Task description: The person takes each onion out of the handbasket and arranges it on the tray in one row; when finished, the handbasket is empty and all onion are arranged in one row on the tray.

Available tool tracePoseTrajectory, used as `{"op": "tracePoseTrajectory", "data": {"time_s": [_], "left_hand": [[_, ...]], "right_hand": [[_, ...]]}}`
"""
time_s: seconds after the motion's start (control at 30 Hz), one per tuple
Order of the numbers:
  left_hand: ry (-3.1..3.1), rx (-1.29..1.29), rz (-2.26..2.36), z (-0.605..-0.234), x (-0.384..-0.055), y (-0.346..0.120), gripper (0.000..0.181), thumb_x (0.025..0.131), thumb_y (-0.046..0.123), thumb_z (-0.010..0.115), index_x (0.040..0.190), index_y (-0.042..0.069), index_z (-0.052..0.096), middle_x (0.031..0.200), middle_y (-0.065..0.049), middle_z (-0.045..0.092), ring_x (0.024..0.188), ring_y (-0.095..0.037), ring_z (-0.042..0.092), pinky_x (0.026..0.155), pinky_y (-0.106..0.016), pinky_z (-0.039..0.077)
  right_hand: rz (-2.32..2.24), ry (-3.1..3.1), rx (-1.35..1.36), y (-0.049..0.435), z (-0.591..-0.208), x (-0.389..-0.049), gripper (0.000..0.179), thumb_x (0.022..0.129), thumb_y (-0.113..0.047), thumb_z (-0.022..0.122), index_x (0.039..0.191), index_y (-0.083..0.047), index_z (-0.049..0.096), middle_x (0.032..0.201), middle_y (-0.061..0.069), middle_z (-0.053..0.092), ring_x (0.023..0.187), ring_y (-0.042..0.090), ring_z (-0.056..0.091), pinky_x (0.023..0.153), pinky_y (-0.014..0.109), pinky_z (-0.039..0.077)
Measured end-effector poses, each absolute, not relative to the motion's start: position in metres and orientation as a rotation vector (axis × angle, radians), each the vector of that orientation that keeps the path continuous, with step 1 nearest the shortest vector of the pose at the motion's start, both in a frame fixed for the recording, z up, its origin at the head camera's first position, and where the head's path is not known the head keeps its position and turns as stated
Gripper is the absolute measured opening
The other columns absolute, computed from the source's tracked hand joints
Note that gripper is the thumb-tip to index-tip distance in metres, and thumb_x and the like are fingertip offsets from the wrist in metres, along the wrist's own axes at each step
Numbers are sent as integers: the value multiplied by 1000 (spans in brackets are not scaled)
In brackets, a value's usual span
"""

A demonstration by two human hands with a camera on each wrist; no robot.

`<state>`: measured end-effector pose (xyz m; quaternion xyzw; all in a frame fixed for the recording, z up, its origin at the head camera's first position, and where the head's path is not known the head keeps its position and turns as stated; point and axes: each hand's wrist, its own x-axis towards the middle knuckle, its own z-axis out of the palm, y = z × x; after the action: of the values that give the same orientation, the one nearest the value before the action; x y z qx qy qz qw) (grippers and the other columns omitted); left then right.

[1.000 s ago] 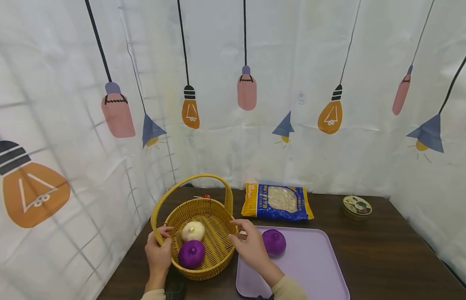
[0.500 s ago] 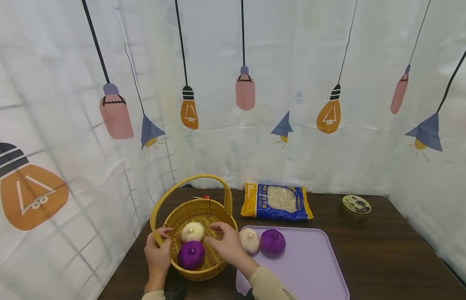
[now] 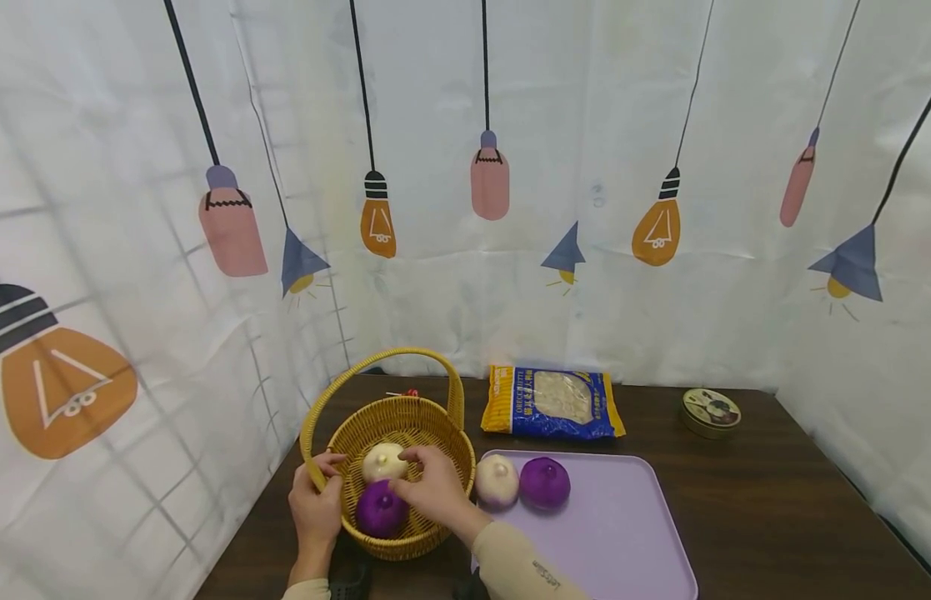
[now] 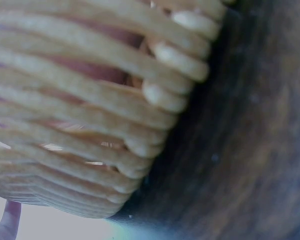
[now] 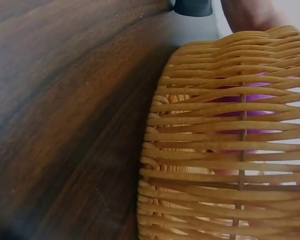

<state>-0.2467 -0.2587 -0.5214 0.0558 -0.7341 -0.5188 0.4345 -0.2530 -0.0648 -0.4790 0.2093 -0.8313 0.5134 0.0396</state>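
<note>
A yellow wicker basket (image 3: pixel 416 546) with a tall arched handle stands at the left of the table. My left hand (image 3: pixel 315 500) grips its left side, where the handle meets the rim. Inside lie a white onion (image 3: pixel 381 460) and, nearer me, a purple onion (image 3: pixel 378 510). My right hand (image 3: pixel 435 487) reaches in over the right rim, thumb and fingers apart. Its thumb tip overlaps the purple onion, and its fingertips are right at the white onion's edge. Both wrist views show mostly woven wall, with purple visible through the gaps in the right one.
A lilac tray (image 3: pixel 608 542) right of the basket bears another white onion (image 3: pixel 498 481) and another purple onion (image 3: pixel 545 483). Behind it lies a blue and yellow pasta bag (image 3: pixel 555 404). A round tin (image 3: pixel 711 414) stands at the back right, and a small red item (image 3: pixel 411 392) lies behind the basket.
My right hand has moved left from the basket's right rim to the onions inside, uncovering the white onion on the tray. My left hand keeps its place on the basket.
</note>
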Motion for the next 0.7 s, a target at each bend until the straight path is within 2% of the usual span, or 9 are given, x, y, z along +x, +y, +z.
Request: {"op": "tracePoseTrajectory", "data": {"time_s": [0.2,0.4,0.7], "left_hand": [[-1832,151,-1292,-520,-246,-258,16,74,-18,56,76,-2,57,91,-14,71,94,-11,55,82,-12,35],[-1827,131,-1292,-519,-246,-258,12,75,-16,55,77,-4,57,90,-12,70,92,-7,54,81,-12,36],[-1825,126,-1296,-519,-245,-258,12,76,-17,55,77,-5,57,90,-13,71,92,-6,54,82,-12,36]], "right_hand": [[1485,-2637,657,-71,-479,-255,43,78,-34,80,112,-11,68,110,1,64,95,19,59,76,27,47],[1413,-2701,742,-73,-476,-252,49,75,-36,82,113,-9,67,106,1,63,95,14,58,81,27,49],[1257,-2788,848,-74,-477,-255,55,72,-38,84,116,-11,68,105,-1,66,97,10,58,83,25,48]]}}
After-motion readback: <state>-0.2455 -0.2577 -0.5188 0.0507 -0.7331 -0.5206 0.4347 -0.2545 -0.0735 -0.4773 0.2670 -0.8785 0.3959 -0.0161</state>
